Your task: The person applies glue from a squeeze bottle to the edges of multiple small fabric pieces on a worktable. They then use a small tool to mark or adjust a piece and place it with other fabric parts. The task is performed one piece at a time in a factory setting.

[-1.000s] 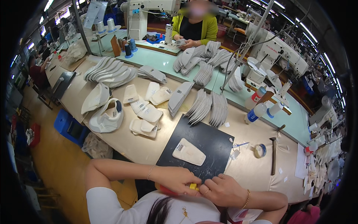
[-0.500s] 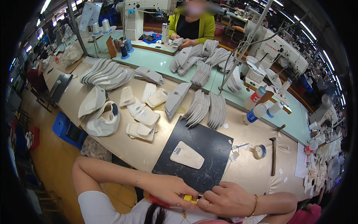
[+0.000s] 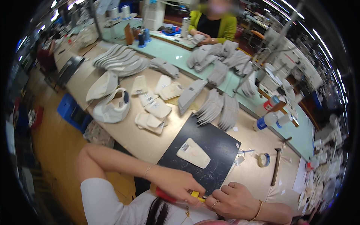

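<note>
My left hand [image 3: 179, 184] is closed round a red and yellow hand tool [image 3: 195, 194], held close to my body at the near edge of the dark board. Its yellow end shows by my thumb, and the red part lies under my palm; its exact kind is hidden. My right hand [image 3: 234, 200] is curled, with its fingertips pressed together at the tool's yellow end. What those fingers pinch cannot be made out. Beyond my hands, a cream, tapered shoe-tongue-like piece [image 3: 193, 153] with a small printed mark lies flat on the dark board [image 3: 215, 140].
Several cream pieces [image 3: 158, 108] and grey stacks [image 3: 192, 96] lie farther back, beside a white shoe upper [image 3: 112, 108]. At right are a tape roll [image 3: 263, 160], a hammer [image 3: 276, 167] and bottles [image 3: 265, 122]. Across the table a co-worker in a yellow-green top [image 3: 228, 28] handles grey pieces.
The whole view has shifted, so the table and its things appear farther right. Both my hands stay together at the yellow end of the tool, with slightly more of its red part showing.
</note>
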Tool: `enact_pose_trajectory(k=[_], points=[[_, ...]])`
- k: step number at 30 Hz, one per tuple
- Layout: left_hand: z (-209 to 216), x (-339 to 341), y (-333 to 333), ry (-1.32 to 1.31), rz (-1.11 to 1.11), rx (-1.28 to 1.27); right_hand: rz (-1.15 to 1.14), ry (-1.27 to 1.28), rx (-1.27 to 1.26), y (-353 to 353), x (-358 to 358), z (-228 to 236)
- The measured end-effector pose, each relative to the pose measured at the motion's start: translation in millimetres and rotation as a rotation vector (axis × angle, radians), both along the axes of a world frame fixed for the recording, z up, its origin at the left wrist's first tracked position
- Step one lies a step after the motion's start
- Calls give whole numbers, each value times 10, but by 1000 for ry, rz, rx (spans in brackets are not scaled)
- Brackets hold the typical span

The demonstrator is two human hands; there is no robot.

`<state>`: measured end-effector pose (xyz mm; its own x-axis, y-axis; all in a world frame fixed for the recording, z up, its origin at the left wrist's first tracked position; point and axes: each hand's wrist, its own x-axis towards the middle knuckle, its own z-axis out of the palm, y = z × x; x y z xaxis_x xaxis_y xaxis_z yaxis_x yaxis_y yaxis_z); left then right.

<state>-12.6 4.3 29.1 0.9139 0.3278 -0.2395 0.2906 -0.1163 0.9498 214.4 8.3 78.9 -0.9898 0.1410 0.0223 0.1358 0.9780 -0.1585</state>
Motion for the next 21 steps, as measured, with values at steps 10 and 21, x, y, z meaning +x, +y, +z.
enact_pose_trajectory(k=[10, 21], points=[[-194, -54, 89, 46, 180, -89, -132, -10, 134, 64, -232, -121], [-107, -61, 69, -38, 160, -5, -47, -6, 211, 47, -241, -121]])
